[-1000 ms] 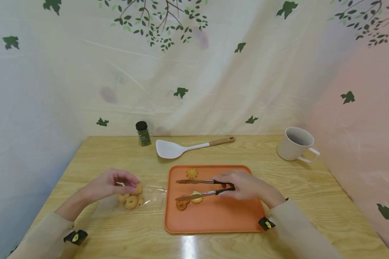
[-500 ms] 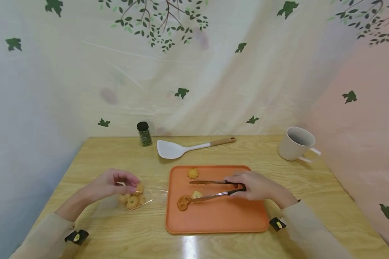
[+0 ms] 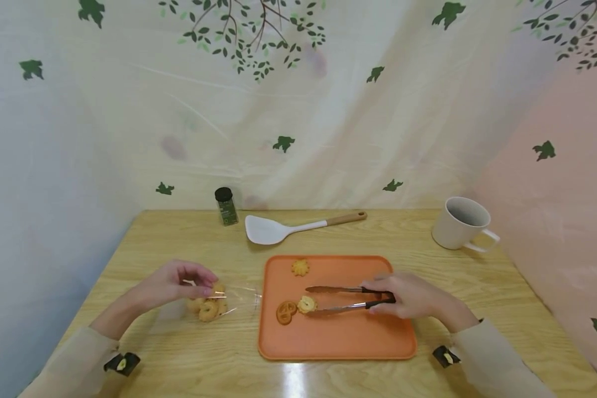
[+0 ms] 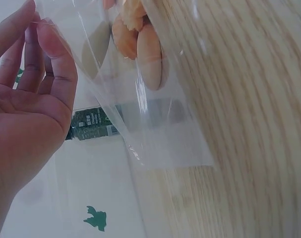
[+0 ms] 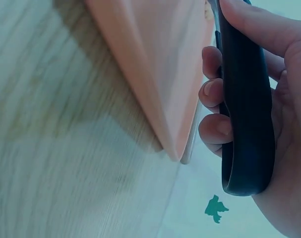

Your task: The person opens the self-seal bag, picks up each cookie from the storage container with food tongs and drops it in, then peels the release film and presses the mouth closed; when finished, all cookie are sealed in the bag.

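At the left of the head view, my left hand (image 3: 171,284) pinches the edge of a clear plastic bag (image 4: 165,139) between thumb and fingers. Several cookies (image 3: 208,310) show through the film. My right hand (image 3: 413,296) grips the black handles of metal tongs (image 3: 338,289) over an orange tray (image 3: 343,340). The tong arms are spread and point left. Near the lower tip lies a pale round cookie (image 3: 307,304), with a pretzel-shaped cookie (image 3: 286,313) just left of it. A flower-shaped cookie (image 3: 300,267) sits near the tray's far edge.
Behind the tray lies a white spatula (image 3: 266,230) with a wooden handle. A black-capped seasoning jar (image 3: 226,207) stands at the back left of the wooden table (image 3: 214,365). The back right holds a pale mug (image 3: 459,224). Patterned cloth hangs behind.
My right hand has drawn the tongs rightward, off the pretzel-shaped cookie and back from the pale cookie. My left hand keeps its pinch on the bag. The head view has shifted slightly.
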The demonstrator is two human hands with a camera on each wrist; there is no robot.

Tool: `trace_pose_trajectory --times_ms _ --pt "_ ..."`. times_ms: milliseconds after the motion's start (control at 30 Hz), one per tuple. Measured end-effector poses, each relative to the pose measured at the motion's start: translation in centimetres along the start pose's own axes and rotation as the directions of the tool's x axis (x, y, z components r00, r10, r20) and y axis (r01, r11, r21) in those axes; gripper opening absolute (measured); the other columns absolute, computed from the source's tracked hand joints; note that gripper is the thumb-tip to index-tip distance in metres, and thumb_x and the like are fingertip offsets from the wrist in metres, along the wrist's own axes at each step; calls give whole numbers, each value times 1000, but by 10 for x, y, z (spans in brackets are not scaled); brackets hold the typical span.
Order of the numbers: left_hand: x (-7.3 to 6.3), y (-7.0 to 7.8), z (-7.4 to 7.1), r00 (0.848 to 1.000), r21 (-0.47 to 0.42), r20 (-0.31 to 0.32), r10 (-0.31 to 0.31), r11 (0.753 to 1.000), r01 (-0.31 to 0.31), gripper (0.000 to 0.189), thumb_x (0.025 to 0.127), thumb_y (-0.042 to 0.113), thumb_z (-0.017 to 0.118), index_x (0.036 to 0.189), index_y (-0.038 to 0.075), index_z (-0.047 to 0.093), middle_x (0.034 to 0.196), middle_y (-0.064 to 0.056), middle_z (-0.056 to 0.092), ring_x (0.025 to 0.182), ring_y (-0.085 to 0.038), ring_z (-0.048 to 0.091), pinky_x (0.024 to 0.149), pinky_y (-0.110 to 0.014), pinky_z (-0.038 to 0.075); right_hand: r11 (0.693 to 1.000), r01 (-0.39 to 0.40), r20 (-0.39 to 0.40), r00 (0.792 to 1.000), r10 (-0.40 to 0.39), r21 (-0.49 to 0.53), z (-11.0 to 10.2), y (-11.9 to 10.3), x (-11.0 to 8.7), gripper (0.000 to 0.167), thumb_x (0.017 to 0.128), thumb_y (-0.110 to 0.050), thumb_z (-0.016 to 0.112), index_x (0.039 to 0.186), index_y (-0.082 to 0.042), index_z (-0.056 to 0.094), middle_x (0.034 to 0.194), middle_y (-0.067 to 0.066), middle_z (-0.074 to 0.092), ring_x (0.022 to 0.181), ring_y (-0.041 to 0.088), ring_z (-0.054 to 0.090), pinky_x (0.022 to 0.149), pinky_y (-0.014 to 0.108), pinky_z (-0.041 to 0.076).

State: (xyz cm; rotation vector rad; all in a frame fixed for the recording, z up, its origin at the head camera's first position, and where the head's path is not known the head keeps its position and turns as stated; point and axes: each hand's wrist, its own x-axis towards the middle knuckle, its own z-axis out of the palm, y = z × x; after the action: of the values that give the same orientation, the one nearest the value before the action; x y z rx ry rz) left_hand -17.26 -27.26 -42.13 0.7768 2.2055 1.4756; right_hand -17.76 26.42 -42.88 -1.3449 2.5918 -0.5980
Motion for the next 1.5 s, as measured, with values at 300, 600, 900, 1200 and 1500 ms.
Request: trace_pose_trajectory --times_ms 300,600,900,1200,1500 --pt "1 0 0 1000 -16 9 -6 1000 6 28 96 3 69 118 -13 64 103 -27 69 91 -14 70 74 -28 58 999 38 -51 998 -38 3 5 2 -5 46 96 -34 72 132 -6 67 88 -13 58 65 -2 38 55 17 35" --pt "2 0 2 1000 -22 8 -13 1000 13 29 95 3 70 118 -14 64 103 -28 69 91 -13 70 75 -28 58 1000 14 -32 999 -14 -4 8 3 -6 50 95 -36 73 133 -5 66 87 -13 57 64 -2 38 55 18 34" --pt "2 1 3 1000 -28 6 -31 999 31 29 95 4 70 118 -14 64 104 -29 69 91 -13 70 75 -28 58 1000 22 -38 999 -22 -7 10 2 -5 49 96 -36 72 132 -4 67 83 -16 50 64 -2 37 56 18 35" --pt "2 2 2 1000 -29 5 -29 999 29 29 95 4 70 117 -14 64 103 -29 69 91 -13 70 74 -28 58 999 40 -62 997 -41 -15 13 3 -6 45 97 -36 70 131 -6 68 88 -16 57 64 -2 42 58 17 39" --pt "1 3 3 1000 -7 1 -29 1000 29 27 96 5 70 116 -12 65 101 -20 71 88 -13 68 72 -29 58 999 44 -83 996 -43 8 15 5 -9 45 97 -33 71 131 -4 67 97 -12 65 68 2 49 61 18 42"
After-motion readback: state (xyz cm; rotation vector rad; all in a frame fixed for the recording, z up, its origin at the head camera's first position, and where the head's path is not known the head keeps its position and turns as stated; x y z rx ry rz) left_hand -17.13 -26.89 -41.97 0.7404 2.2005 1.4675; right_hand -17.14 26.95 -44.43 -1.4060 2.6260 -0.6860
